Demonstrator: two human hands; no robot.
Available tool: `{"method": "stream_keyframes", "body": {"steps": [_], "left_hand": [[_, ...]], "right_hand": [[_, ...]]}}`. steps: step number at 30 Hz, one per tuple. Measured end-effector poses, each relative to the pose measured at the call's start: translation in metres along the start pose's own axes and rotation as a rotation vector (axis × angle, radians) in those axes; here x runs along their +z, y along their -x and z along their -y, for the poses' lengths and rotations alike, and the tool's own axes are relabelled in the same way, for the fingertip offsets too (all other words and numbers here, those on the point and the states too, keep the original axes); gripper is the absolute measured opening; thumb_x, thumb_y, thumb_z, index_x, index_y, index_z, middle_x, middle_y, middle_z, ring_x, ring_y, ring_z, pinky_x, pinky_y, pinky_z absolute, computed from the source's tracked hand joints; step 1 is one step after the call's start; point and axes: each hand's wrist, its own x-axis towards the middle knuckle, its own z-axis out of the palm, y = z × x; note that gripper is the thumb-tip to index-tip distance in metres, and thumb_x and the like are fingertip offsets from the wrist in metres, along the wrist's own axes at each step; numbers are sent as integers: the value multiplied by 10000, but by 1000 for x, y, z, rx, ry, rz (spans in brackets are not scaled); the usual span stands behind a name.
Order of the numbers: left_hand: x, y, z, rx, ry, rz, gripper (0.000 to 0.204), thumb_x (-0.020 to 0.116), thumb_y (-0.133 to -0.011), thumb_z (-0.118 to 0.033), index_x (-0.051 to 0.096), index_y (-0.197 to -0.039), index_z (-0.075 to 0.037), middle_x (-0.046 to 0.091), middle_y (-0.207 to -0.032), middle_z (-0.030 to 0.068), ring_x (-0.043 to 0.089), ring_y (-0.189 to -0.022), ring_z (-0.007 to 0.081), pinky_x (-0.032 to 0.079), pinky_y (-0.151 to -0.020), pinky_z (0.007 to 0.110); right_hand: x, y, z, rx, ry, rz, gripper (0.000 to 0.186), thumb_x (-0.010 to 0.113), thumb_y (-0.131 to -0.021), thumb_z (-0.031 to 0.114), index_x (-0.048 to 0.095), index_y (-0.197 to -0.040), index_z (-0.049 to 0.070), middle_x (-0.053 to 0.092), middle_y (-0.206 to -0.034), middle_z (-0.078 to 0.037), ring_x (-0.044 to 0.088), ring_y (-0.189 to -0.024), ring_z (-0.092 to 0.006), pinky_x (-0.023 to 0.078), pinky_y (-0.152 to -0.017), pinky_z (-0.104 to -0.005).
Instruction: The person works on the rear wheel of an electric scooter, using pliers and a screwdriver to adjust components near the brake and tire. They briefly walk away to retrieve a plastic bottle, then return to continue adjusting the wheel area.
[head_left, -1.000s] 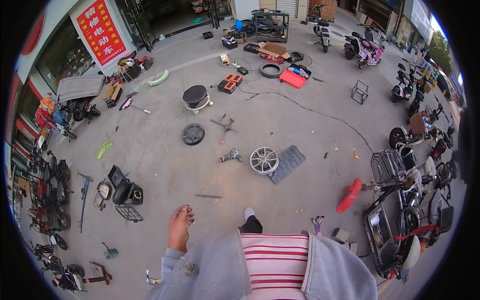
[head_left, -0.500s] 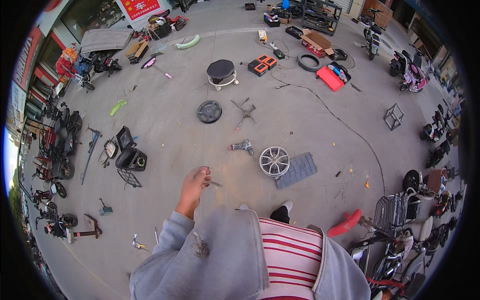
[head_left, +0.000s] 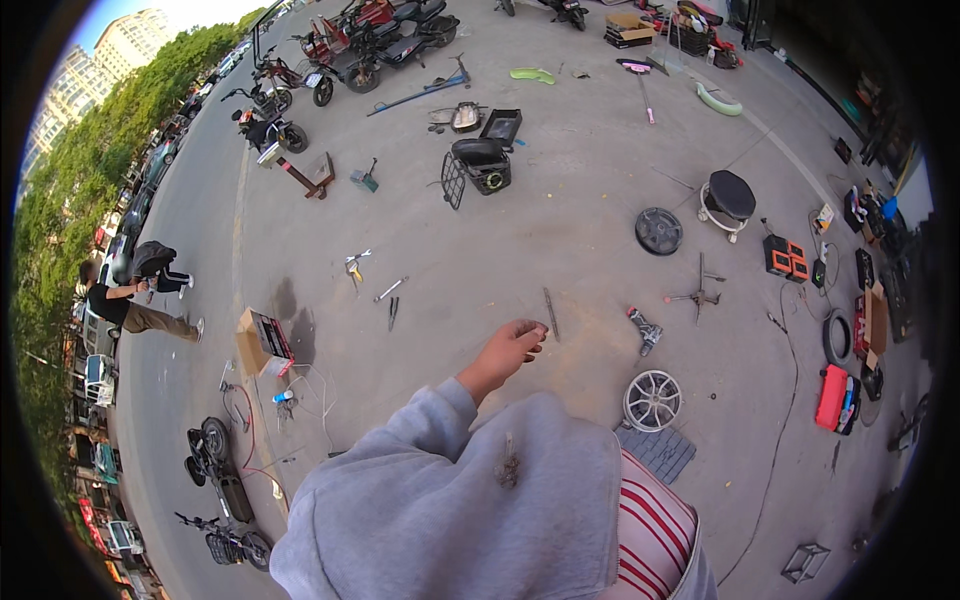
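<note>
My left hand (head_left: 507, 353), in a grey sleeve, reaches out above the concrete in front of me. Its fingertips are pinched together, and whatever they hold is too small to make out. Just beyond the fingers a thin dark metal bar (head_left: 552, 312) lies on the ground. To the right of it are a cordless drill (head_left: 645, 330) and a silver spoked wheel (head_left: 652, 400), which rests partly on a grey ribbed mat (head_left: 660, 453). My right hand is out of view.
A black round wheel cover (head_left: 659, 231), a rolling stool (head_left: 728, 198) and a cross-shaped wrench (head_left: 697, 295) stand farther right. Left lie pliers (head_left: 393, 314), a spanner (head_left: 391, 289) and an open cardboard box (head_left: 262, 343). Two people (head_left: 140, 305) are by the road. Parked scooters (head_left: 222, 470) are near left.
My view has turned left, so the road, trees and two people now show, and the ground items have swung to the right. My left hand is still pinched near the metal bar.
</note>
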Motion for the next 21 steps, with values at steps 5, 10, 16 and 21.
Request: {"method": "stream_keyframes", "body": {"steps": [5,10,16,21], "left_hand": [[-42,8,15,-24,75,-127,433,545,-983,-328,557,-1278,-11,608,-1201,115,579,-1056,220,479,-912,362],[-76,-6,15,-2,91,-170,384,542,-987,-295,574,-1248,-14,622,-1166,102,587,-1042,206,483,-910,355],[-106,-39,-1,-28,93,-151,356,551,-986,-270,572,-1230,-13,641,-1142,91,628,-968,194,503,-837,332],[-100,-78,-25,-116,-14,-6,250,560,-990,-250,601,-1156,-68,639,-1039,17,616,-933,145,488,-800,291]], "right_hand": [[7,-5,21,-12,62,29,422,636,-915,362,663,-1090,-21,716,-922,-123,689,-757,-206,554,-660,-358],[10,9,26,-42,100,43,433,633,-916,372,663,-1097,-21,718,-928,-127,695,-766,-213,558,-666,-363],[11,87,-20,37,29,-45,447,629,-917,384,662,-1104,-21,720,-934,-133,703,-777,-221,563,-674,-370],[45,159,-48,293,-230,-202,407,652,-912,358,661,-1095,-5,701,-833,-108,679,-670,-193,535,-523,-341]]}}
